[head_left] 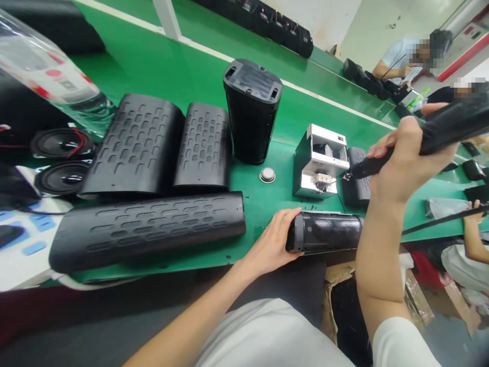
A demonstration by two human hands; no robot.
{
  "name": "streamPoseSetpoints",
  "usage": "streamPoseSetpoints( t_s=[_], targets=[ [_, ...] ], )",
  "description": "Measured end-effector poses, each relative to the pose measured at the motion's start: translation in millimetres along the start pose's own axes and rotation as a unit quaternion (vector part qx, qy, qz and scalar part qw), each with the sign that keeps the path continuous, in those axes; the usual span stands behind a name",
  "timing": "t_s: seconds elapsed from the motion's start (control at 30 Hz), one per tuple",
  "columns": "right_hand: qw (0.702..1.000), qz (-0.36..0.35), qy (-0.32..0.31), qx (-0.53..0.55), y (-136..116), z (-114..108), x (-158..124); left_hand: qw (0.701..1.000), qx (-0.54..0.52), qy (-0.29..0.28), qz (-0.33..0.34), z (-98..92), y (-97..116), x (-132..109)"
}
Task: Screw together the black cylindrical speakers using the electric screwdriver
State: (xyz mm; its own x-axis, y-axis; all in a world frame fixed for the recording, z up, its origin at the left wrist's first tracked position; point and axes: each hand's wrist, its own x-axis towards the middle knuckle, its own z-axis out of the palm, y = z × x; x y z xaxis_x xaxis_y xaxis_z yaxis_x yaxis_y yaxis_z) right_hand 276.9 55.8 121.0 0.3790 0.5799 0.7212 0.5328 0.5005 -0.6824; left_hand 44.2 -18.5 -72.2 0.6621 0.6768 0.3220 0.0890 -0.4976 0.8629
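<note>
My left hand is closed around the left end of a black cylindrical speaker that lies on its side at the near edge of the green belt. My right hand grips a black electric screwdriver. Its bit tip touches the front of a small white and black screw feeder box.
Three black perforated speaker shells lie to the left, and a black speaker housing stands upright behind them. A small round metal disc rests on the belt. Loose speaker cones sit far left. Other people work at the right.
</note>
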Motion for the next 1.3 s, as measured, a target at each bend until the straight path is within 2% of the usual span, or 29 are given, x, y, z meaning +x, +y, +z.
streamPoseSetpoints(
  t_s=[0.07, 0.17, 0.33, 0.53, 0.73, 0.93, 1.1, 1.2, 1.3],
  targets=[
    [0.997, -0.015, 0.071, 0.022, -6.7, 5.3, -4.9, 1.0, 0.002, -0.004, -0.006, -1.3, 0.8, -0.1],
    [0.997, 0.003, 0.073, 0.032, -13.1, 11.2, -10.6, 1.0, 0.005, -0.006, -0.008, -2.3, 0.8, -0.5],
    [0.991, -0.049, 0.121, 0.032, -18.0, 11.6, -7.6, 1.0, 0.011, -0.007, -0.005, -1.5, -0.3, -1.2],
    [0.994, -0.04, 0.093, -0.05, -9.7, 15.5, -1.7, 1.0, 0.011, -0.003, -0.008, -2.1, 0.4, -1.2],
    [0.993, -0.038, 0.109, -0.004, -9.9, 16.9, -0.8, 1.0, 0.013, -0.006, -0.011, -1.3, -0.5, -1.0],
    [0.997, 0.0, 0.069, -0.033, -14.1, 12.7, -0.5, 1.0, 0.016, -0.003, -0.007, -1.5, -0.1, -0.3],
    [0.998, -0.025, 0.057, -0.021, -12.2, 11.5, -5.1, 1.0, 0.024, 0.003, 0.001, -1.6, -2.2, -0.1],
    [0.998, -0.028, 0.059, 0.019, -24.1, 10.2, -11.4, 1.0, 0.029, 0.002, 0.008, -1.9, -3.0, 0.1],
    [0.992, -0.05, 0.087, 0.075, -53.6, -1.1, -20.5, 0.999, 0.036, 0.002, 0.008, -2.4, -1.7, 0.5]
  ],
)
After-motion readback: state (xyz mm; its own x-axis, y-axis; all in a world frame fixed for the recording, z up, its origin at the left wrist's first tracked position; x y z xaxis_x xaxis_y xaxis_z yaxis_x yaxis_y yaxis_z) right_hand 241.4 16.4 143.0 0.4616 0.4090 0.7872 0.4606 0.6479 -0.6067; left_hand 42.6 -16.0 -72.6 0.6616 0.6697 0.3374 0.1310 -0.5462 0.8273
